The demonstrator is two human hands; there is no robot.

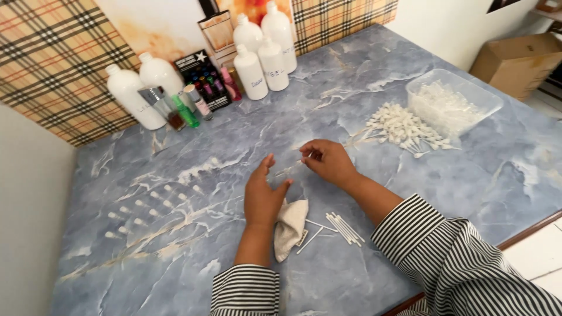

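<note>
The right hand (331,162) pinches a thin clear tube (291,169) at its fingertips; the left hand (263,196), fingers spread, touches its other end. Steadying both ends should prevent bending above the cloth (291,227).

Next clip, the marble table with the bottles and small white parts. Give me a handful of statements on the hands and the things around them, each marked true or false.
1. The right hand pinches a thin clear tube near the left hand. True.
2. A small beige cloth lies beside the left wrist. True.
3. The clear plastic tub stands at the table's left edge. False: it stands at the far right, beyond the pile of white parts.
4. The white bottles lie on their sides. False: they stand upright along the back wall.
5. A few thin white sticks lie near the striped right sleeve. True.
</note>
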